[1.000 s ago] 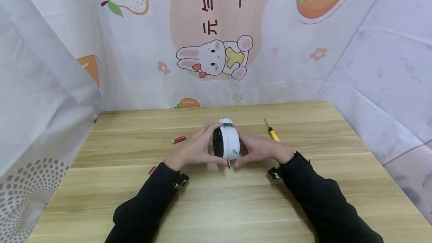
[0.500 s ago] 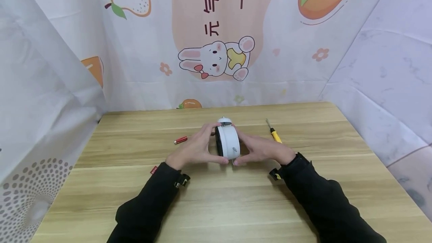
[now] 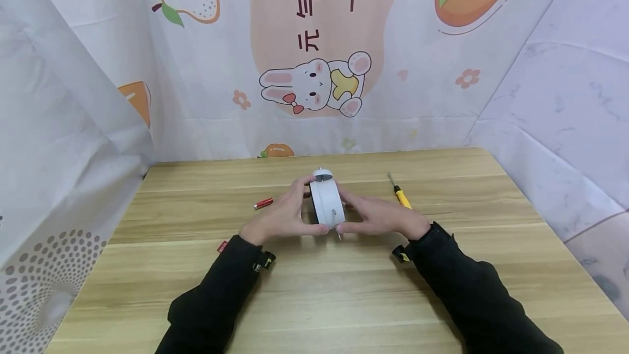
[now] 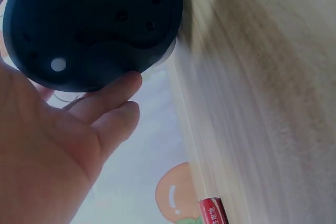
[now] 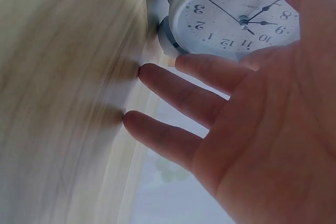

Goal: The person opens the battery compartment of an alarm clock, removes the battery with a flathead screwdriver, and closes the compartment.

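A white alarm clock (image 3: 328, 204) with a bell on top is between my two hands, tilted a little to the left. My left hand (image 3: 285, 214) grips it from the left, thumb at the near side and fingers round the far side. Its black back (image 4: 94, 30) faces the left palm. My right hand (image 3: 380, 216) holds the right side with thumb and forefinger, its other fingertips reaching down to the table. The white dial (image 5: 236, 22), with black numerals and hands, faces the right palm. A thin metal foot shows under the clock.
A red battery (image 3: 263, 204) lies on the wooden table (image 3: 334, 299) left of the clock. A screwdriver (image 3: 402, 197) with a yellow handle lies behind the right hand. A small red item (image 3: 223, 246) shows beside the left sleeve. A printed curtain (image 3: 196, 97) stands behind the table.
The clock has turned between my hands, so less of its black back shows. Its top now leans left, and it has shifted slightly left. Both hands stay close to where they were.
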{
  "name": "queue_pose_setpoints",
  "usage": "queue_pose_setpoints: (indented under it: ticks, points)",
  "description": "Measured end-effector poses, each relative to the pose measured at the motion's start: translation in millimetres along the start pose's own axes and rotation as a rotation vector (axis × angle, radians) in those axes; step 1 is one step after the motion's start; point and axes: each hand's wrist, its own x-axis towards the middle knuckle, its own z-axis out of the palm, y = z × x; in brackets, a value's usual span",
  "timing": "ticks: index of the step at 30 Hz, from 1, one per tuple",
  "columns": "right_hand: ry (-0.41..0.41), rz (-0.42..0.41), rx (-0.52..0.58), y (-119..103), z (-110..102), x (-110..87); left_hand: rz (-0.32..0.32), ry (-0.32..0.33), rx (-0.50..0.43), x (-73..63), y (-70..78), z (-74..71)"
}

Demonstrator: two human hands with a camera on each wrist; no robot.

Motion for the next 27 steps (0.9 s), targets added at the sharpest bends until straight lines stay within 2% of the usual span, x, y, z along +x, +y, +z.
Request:
queue_pose_setpoints:
  ticks: [3,13,27]
  points:
    - [0.0,-0.002,-0.018,-0.9,-0.1,-0.6,-0.01,0.003,0.004,-0.6,-0.3,-0.6]
    - [-0.013,-0.019,-0.069,0.5,-0.1,-2.7,-0.101,0.034,0.078,-1.0,-0.3,0.1]
    - [0.015,-0.012,-0.151,2.6,3.0,-1.8,-0.136,0.033,0.107,-2.4,0.6,-1.9]
